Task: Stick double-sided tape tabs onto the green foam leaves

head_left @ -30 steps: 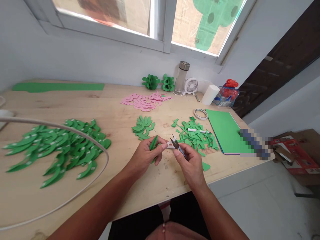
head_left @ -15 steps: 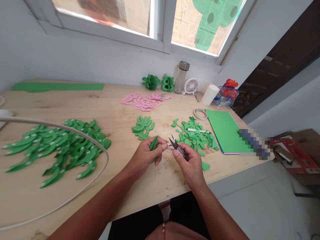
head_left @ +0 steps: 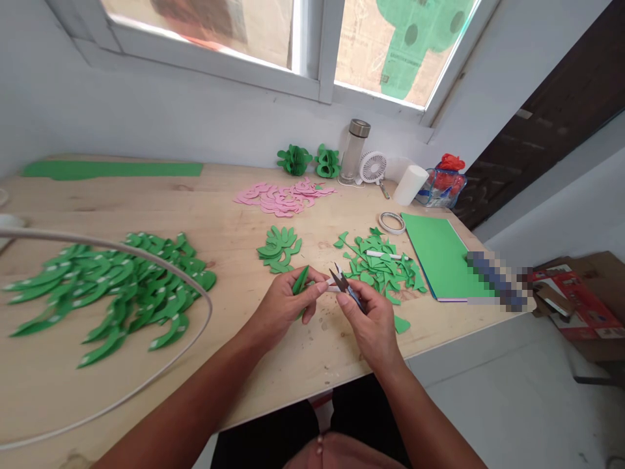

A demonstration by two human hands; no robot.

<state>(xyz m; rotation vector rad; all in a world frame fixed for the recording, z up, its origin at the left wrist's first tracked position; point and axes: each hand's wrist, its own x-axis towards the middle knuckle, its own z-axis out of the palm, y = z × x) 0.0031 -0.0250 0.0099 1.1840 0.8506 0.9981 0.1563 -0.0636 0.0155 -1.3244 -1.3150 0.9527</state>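
My left hand (head_left: 288, 299) is closed around a folded green paper piece (head_left: 301, 281). Its thumb and forefinger also pinch the end of a narrow white strip (head_left: 333, 287), which looks like tape. In my right hand (head_left: 368, 319) is a pair of small thread snips (head_left: 347, 286), blades parted and pointing up and left beside the strip. The strip's other end runs behind the snips to my right fingers, and how they hold it is partly hidden. Beyond my hands are a small pile of green paper cutouts (head_left: 279, 247) and a heap of green scraps (head_left: 378, 264).
Curved green pieces with white patches (head_left: 131, 280) lie at left, behind a looping cable (head_left: 208, 306). Pink cutouts (head_left: 280, 198) lie farther back. A tape roll (head_left: 391, 223) and green sheets (head_left: 439, 257) are at right. A glass bottle (head_left: 354, 153) and small fan (head_left: 374, 168) stand near the wall.
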